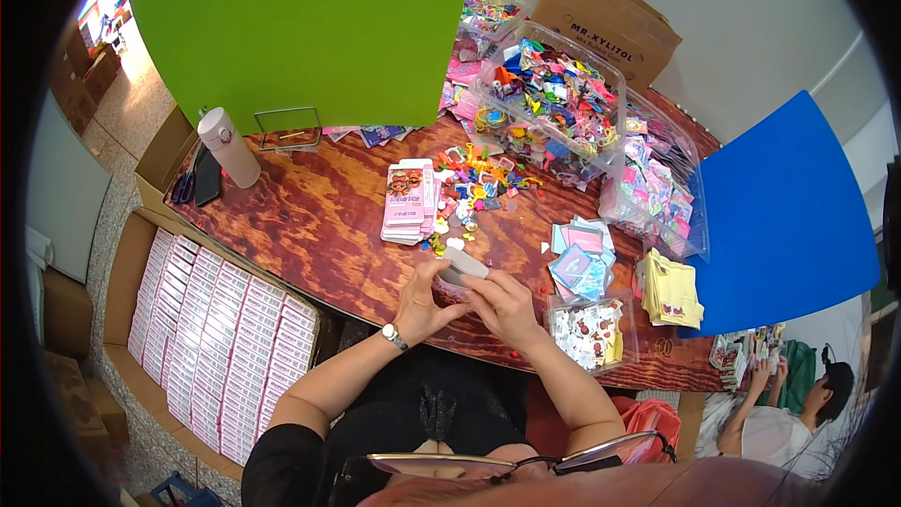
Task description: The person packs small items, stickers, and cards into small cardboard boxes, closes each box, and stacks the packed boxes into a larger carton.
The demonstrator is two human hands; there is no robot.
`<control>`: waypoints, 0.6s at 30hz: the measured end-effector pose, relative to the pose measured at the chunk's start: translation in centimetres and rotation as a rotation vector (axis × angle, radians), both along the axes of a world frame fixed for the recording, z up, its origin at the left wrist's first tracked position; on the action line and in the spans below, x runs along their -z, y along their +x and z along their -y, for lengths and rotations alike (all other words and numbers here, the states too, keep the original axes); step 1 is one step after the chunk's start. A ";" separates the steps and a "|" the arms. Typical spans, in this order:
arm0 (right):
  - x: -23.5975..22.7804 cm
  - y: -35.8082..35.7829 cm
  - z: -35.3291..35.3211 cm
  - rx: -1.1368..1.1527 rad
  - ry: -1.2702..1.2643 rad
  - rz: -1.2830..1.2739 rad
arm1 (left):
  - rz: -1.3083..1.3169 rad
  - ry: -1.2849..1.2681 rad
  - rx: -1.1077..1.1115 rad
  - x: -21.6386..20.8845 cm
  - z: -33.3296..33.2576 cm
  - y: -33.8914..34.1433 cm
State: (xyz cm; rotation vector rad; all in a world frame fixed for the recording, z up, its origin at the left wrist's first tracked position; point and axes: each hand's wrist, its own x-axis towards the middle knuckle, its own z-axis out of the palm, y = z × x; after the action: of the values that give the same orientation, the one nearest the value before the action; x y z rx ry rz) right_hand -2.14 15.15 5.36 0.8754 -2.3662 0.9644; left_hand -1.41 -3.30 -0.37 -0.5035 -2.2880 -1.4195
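Near the front edge of the table, my left hand is closed around a small cardboard box held up in front of me, with a watch on that wrist. Its pale top flap stands up. My right hand grips the same box at its other side, fingers at the flap. What lies inside the box is hidden. Just beyond my hands, a stack of flat pink printed boxes lies beside a heap of small colourful plastic trinkets.
Clear bins of trinkets and small packets stand at the back right. Nearer are pale cards, a sticker tray and yellow packets. A pink bottle stands left; a carton holds rows of boxes. Another person sits far right.
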 end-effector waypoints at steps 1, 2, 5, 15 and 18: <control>0.2 0.1 -0.1 -0.024 0.008 0.058 | 0.007 -0.012 0.014 0.6 0.2 0.2; 0.0 0.2 -0.1 -0.026 0.009 0.059 | 0.014 -0.023 0.027 0.7 0.3 0.3; -0.7 0.7 0.1 -0.067 -0.089 0.231 | -0.079 -0.007 0.026 0.9 0.1 0.3; -3.5 2.2 1.7 -0.095 -0.161 0.231 | -0.434 0.059 0.101 0.7 1.8 0.0; -3.6 2.1 1.9 -0.117 -0.210 0.232 | -0.436 0.077 0.098 0.7 1.8 0.0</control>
State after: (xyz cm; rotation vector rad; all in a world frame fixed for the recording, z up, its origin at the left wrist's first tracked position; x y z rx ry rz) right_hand -0.01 13.23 8.98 0.8683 -2.3636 1.4015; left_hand -1.39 -5.06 -1.04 -0.8199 -1.8775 -1.2850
